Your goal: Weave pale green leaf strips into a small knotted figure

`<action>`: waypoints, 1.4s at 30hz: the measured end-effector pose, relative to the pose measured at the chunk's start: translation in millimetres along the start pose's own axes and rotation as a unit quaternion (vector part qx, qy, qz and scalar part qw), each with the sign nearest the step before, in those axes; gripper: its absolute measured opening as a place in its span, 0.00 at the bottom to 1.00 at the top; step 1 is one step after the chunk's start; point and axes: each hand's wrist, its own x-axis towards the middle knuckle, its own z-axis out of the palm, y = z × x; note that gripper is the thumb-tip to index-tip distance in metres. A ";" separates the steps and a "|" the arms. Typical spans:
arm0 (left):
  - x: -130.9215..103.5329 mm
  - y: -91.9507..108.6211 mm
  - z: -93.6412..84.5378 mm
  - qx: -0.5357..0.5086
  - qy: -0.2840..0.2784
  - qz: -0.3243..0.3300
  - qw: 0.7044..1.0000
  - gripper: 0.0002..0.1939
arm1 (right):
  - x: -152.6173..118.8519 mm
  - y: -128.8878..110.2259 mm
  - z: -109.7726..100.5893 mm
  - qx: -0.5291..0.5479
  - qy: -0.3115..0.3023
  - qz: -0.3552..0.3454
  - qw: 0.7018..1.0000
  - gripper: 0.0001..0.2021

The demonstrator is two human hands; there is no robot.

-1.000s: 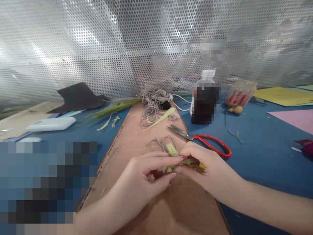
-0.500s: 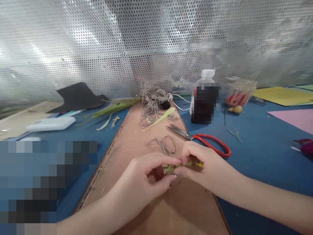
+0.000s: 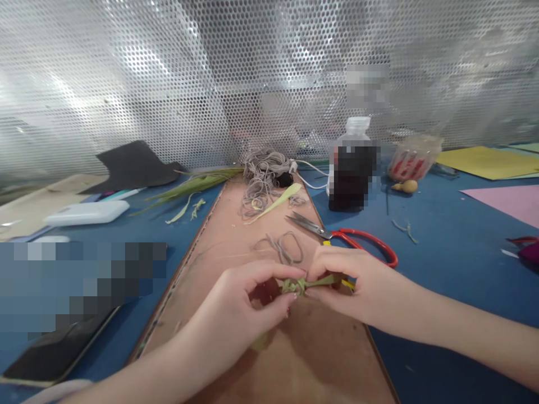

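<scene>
A small knotted piece of green leaf strip (image 3: pixel 298 287) is held above the brown board (image 3: pixel 320 348). My left hand (image 3: pixel 252 297) pinches its left part between thumb and fingers. From the other side, my right hand (image 3: pixel 349 275) pinches the strip near the knot, with a flat green end running under its fingers. Small yellow bits show beside the right fingers. Just beyond my right hand lie red-handled scissors (image 3: pixel 368 238), blades slightly apart. A loop of grey cord (image 3: pixel 290 247) rests on the board beyond the fingertips.
A tangle of grey cord (image 3: pixel 267 165) and a pale leaf strip (image 3: pixel 280 203) lie at the board's far end. Behind the scissors stands a dark bottle (image 3: pixel 351 174). Green leaves (image 3: pixel 197 184), a white case (image 3: pixel 88 213) and a dark phone-like object (image 3: pixel 59 348) lie left; coloured paper (image 3: pixel 488 163) right.
My hands have shifted slightly, the fingertips moving a little apart, so more of the green knot shows. The right hand covers more of the scissors' handle, and a yellow bit shows above it.
</scene>
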 end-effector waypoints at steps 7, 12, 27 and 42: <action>-0.4 -1.2 1.2 -0.046 -0.008 -0.031 0.998 0.12 | -0.1 1.1 2.5 0.009 -0.025 0.026 0.999 0.04; -0.9 -4.1 2.2 -0.107 -0.027 -0.051 0.993 0.15 | -1.7 3.5 6.6 -0.003 -0.026 0.033 0.999 0.05; 0.9 1.9 -0.1 -0.165 -0.022 -0.073 0.983 0.14 | -2.8 -2.3 3.5 0.031 -0.034 0.075 0.996 0.06; 0.9 2.0 0.4 -0.178 -0.020 -0.078 0.981 0.14 | -2.7 -3.4 5.1 0.019 -0.037 0.077 0.996 0.08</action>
